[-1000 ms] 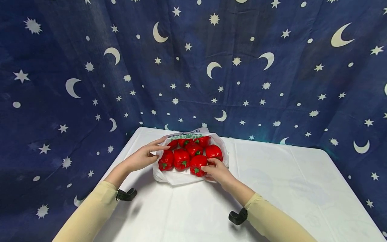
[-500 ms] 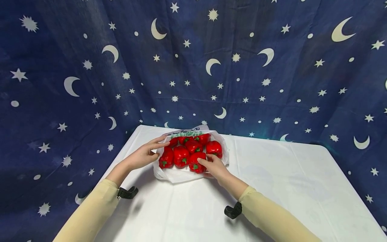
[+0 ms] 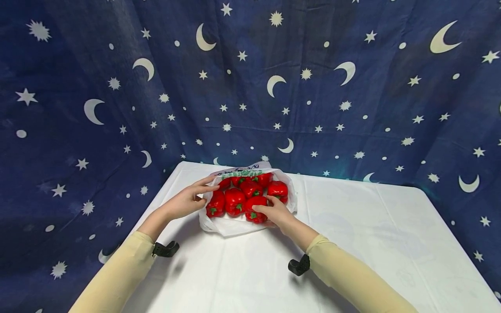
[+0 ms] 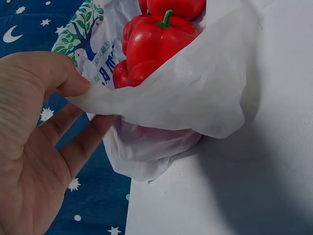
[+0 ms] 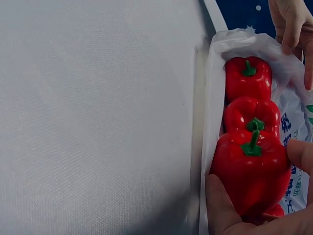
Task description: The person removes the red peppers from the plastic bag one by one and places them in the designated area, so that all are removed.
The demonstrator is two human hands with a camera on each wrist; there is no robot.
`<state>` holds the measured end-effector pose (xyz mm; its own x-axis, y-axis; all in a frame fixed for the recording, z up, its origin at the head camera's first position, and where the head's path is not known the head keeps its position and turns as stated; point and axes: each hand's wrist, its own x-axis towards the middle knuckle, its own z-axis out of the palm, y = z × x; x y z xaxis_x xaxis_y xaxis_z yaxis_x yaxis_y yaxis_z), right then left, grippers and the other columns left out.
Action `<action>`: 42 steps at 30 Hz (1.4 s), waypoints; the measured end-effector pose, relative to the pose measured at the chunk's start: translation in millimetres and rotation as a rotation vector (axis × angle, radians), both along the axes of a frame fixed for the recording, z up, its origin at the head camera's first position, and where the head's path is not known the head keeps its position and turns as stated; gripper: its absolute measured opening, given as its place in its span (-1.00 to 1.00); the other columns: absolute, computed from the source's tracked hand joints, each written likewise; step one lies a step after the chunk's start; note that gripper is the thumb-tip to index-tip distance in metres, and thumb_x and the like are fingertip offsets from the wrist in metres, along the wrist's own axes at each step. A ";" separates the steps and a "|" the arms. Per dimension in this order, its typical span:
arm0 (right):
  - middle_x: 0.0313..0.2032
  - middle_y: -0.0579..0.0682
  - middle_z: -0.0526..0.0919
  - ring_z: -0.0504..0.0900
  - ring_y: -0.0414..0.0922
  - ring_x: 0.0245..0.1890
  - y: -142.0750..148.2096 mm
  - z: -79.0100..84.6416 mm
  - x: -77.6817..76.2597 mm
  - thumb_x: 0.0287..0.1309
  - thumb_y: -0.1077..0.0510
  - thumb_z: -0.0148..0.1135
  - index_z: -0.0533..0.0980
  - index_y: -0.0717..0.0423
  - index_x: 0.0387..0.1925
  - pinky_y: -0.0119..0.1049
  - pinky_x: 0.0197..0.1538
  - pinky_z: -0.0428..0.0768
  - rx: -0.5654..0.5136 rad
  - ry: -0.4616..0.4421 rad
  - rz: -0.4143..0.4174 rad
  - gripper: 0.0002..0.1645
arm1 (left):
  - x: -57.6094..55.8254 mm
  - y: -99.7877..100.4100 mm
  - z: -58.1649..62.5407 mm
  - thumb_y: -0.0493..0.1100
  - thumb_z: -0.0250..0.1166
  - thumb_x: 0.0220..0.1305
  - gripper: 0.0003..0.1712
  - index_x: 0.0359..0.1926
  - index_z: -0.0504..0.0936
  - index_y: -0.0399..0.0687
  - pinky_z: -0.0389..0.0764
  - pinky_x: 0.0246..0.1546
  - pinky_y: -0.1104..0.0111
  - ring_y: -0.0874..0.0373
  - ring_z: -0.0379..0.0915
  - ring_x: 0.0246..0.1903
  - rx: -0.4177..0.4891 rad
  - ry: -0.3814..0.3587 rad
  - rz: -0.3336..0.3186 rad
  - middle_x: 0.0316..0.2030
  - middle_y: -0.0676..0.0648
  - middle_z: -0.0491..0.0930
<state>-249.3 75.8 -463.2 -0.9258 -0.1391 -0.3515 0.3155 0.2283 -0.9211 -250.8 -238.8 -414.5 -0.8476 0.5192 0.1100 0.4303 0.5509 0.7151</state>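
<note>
A white plastic bag (image 3: 228, 228) with green and dark blue print lies on its side, its mouth facing me. Inside are several red bell peppers (image 3: 235, 201) with green stems. My left hand (image 3: 184, 202) holds the bag's edge at the left, the thumb (image 4: 73, 83) on one side of the plastic and fingers behind it. At the front right of the mouth, my right hand (image 3: 278, 213) grips one red bell pepper (image 5: 252, 174), with thumb and fingers on opposite sides. Part of that pepper is hidden by the hand in the head view.
The bag rests on a table with a white cloth (image 3: 352, 243), near its back left. A dark blue curtain (image 3: 250, 87) with moons and stars hangs behind and to the left. A black wrist device (image 3: 299, 265) sits below the right sleeve, and another (image 3: 166, 249) below the left.
My right hand has moved slightly left and farther over the front right pepper, its thumb now across the pepper's face. The left hand keeps its place at the bag's edge.
</note>
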 end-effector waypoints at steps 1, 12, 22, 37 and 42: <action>0.43 0.26 0.28 0.48 0.18 0.25 -0.2 0.0 0.0 0.13 -0.03 0.47 0.16 0.20 0.54 0.00 0.04 0.65 0.002 0.000 0.000 0.07 | -0.1 -0.2 0.1 -0.48 0.08 0.29 -0.35 0.41 0.49 -0.17 0.55 -0.05 0.25 -0.06 0.15 0.45 -0.011 0.005 -0.001 0.59 -0.08 0.05; 0.42 0.27 0.26 0.46 0.19 0.24 -4.5 1.1 1.2 0.11 0.02 0.48 0.13 0.26 0.52 0.04 0.01 0.66 -0.023 0.008 -0.007 0.08 | 0.9 -2.5 0.8 -0.48 0.10 0.27 -0.34 0.41 0.47 -0.21 0.56 -0.14 0.30 -0.05 0.11 0.47 -0.047 0.009 0.010 0.58 -0.06 0.07; 0.44 0.27 0.22 0.40 0.21 0.28 -6.6 -1.7 1.0 0.10 0.04 0.50 0.11 0.17 0.56 0.00 0.01 0.66 -0.032 0.014 -0.011 0.11 | -0.5 -1.9 -2.1 -0.48 0.12 0.32 -0.39 0.38 0.53 -0.15 0.56 -0.16 0.35 0.01 0.21 0.41 0.014 0.025 0.018 0.57 0.00 0.10; 0.39 0.22 0.28 0.46 0.16 0.22 0.9 0.8 6.6 0.05 0.07 0.52 0.20 0.09 0.52 -0.04 -0.01 0.67 -0.063 0.025 -0.024 0.06 | -1.2 -1.2 -5.9 -0.46 0.10 0.33 -0.37 0.39 0.52 -0.10 0.55 -0.19 0.34 0.04 0.19 0.41 0.052 0.008 0.042 0.57 0.10 0.10; 0.39 0.24 0.27 0.43 0.20 0.24 6.3 1.2 9.8 0.03 0.09 0.53 0.21 0.08 0.51 -0.02 -0.04 0.68 -0.094 0.030 -0.010 0.06 | -1.4 -1.9 -6.1 -0.45 0.11 0.34 -0.38 0.40 0.51 -0.07 0.56 -0.15 0.32 0.08 0.16 0.42 0.040 0.005 0.052 0.57 0.11 0.10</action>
<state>-239.6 82.1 -462.0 -0.9372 -0.1607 -0.3095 0.2893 0.1376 -0.9473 -252.2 -240.7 -420.6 -0.8725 0.4699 0.1341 0.4056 0.5433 0.7350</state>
